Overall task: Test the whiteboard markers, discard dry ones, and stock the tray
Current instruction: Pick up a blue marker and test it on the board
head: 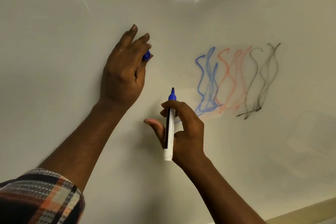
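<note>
A person's right hand (pixel 187 129) pinches one uncapped blue marker (pixel 170 132) between thumb and curled fingers, nib up, just left of three patches of test scribbles (pixel 231 78) in blue, red and black on the whiteboard (pixel 54 23). The left hand (pixel 123 74), higher and further left of the scribbles, curls round the single blue cap (pixel 146 55). Testing looks well advanced; discarding and stocking the tray, out of view, appear to remain.

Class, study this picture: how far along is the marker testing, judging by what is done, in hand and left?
Done: blue squiggles, red squiggles and black squiggles on the whiteboard show several tests made. In hand: the right hand holds an uncapped blue marker; the left hand pinches its blue cap. Left: testing this one, recapping, sorting, stocking.
</note>
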Tool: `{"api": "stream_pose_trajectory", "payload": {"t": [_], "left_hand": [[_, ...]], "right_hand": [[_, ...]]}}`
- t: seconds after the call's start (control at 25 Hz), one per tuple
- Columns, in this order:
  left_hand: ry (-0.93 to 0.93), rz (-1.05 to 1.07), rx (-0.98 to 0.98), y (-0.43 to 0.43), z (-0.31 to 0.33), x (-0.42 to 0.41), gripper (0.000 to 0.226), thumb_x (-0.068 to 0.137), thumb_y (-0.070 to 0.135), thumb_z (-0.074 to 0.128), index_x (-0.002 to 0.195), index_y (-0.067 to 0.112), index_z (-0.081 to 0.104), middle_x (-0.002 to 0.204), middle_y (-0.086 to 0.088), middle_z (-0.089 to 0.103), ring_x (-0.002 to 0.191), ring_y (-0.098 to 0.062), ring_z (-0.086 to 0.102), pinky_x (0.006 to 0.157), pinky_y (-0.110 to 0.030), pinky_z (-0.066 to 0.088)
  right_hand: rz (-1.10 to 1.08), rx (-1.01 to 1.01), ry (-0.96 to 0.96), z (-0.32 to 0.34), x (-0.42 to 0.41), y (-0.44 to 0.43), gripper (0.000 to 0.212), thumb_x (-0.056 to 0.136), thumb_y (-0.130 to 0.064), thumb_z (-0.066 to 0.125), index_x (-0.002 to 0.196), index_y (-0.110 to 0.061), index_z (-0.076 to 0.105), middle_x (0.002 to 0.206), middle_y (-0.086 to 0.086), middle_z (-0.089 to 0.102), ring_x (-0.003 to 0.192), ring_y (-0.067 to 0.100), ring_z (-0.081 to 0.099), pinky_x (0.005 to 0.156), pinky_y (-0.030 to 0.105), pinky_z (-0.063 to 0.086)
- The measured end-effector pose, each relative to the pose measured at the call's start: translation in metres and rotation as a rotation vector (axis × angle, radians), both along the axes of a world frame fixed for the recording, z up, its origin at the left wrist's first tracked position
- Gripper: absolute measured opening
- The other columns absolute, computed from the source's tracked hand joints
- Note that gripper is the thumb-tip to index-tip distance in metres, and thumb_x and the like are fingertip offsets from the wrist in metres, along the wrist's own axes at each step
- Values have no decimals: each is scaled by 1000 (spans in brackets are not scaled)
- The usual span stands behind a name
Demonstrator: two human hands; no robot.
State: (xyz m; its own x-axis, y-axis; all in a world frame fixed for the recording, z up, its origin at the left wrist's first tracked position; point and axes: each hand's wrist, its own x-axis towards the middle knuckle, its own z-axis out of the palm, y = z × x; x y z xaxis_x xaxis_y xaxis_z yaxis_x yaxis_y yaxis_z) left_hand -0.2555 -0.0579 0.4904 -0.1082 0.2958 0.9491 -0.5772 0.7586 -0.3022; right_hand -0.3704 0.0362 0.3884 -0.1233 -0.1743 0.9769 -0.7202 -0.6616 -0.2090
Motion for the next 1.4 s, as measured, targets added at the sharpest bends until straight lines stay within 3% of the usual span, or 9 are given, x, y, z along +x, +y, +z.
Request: {"api": "stream_pose_trajectory", "payload": {"t": [0.08, 0.16, 0.36, 0.48, 0.56, 0.72, 0.84, 1.12, 1.4], "left_hand": [[-5, -1, -11, 0, 0, 0, 24, 96, 4, 53, 115, -8, 62, 122, -18, 62, 124, -34, 51, 105, -35, 43], [-4, 6, -14, 0, 0, -1, 23, 95, 2, 54, 115, -8, 62, 123, -18, 62, 124, -34, 51, 105, -37, 43], [-18, 49, -47, -1, 0, -3, 23, 97, 3, 51, 112, -8, 63, 122, -19, 63, 122, -37, 52, 104, -41, 44], [-11, 53, -74, -3, 0, -3, 21, 96, 0, 51, 110, -9, 64, 120, -19, 64, 121, -36, 53, 102, -45, 45], [-6, 46, -81, -3, 0, -4, 22, 96, 1, 50, 110, -9, 64, 120, -19, 64, 121, -36, 53, 101, -46, 45], [-1, 40, -82, -3, 0, -4, 24, 98, 1, 46, 109, -9, 64, 120, -19, 64, 121, -35, 53, 103, -45, 44], [4, 40, -76, -4, 0, -5, 24, 98, 2, 46, 110, -9, 64, 120, -19, 64, 121, -35, 53, 103, -46, 44], [5, 40, -69, -5, -1, -4, 23, 97, 0, 49, 111, -9, 64, 121, -19, 63, 122, -34, 53, 105, -44, 42], [10, 50, -82, -4, -3, -3, 24, 97, -1, 46, 111, -9, 64, 121, -18, 63, 122, -33, 53, 106, -42, 41]], "right_hand": [[-18, -3, -29, 6, 1, -3, 41, 97, -41, 49, 102, -3, 64, 82, 6, 65, 72, 17, 61, 70, 23, 48], [-5, 19, -122, 20, -3, -3, 34, 99, -32, 43, 111, -5, 60, 81, 5, 67, 70, 15, 64, 65, 21, 48], [-17, -20, -219, 56, -17, -6, 16, 90, -29, 52, 98, -16, 49, 77, 8, 66, 63, 19, 64, 55, 36, 50], [-74, -11, -41, 44, -18, -6, 19, 88, -24, 57, 97, -7, 59, 77, 4, 63, 64, 17, 59, 58, 27, 48], [-92, -19, -75, 19, -21, -5, 17, 87, -23, 59, 99, -11, 61, 75, 3, 63, 63, 14, 57, 60, 20, 45], [-124, -19, 3, -46, -17, 0, 10, 88, -18, 57, 94, -9, 59, 65, 5, 53, 56, 17, 49, 54, 28, 43], [-143, -14, -10, -60, -20, 3, 7, 86, -14, 57, 91, -11, 56, 62, 3, 50, 55, 11, 44, 53, 21, 38], [-195, -82, -131, 27, -31, 1, 10, 83, -11, 64, 87, -3, 66, 64, 2, 59, 55, 7, 46, 58, 9, 36], [-210, -152, -34, 55, -43, -8, 17, 86, -13, 62, 94, 1, 68, 70, 8, 62, 59, 11, 50, 60, 16, 39]]}}
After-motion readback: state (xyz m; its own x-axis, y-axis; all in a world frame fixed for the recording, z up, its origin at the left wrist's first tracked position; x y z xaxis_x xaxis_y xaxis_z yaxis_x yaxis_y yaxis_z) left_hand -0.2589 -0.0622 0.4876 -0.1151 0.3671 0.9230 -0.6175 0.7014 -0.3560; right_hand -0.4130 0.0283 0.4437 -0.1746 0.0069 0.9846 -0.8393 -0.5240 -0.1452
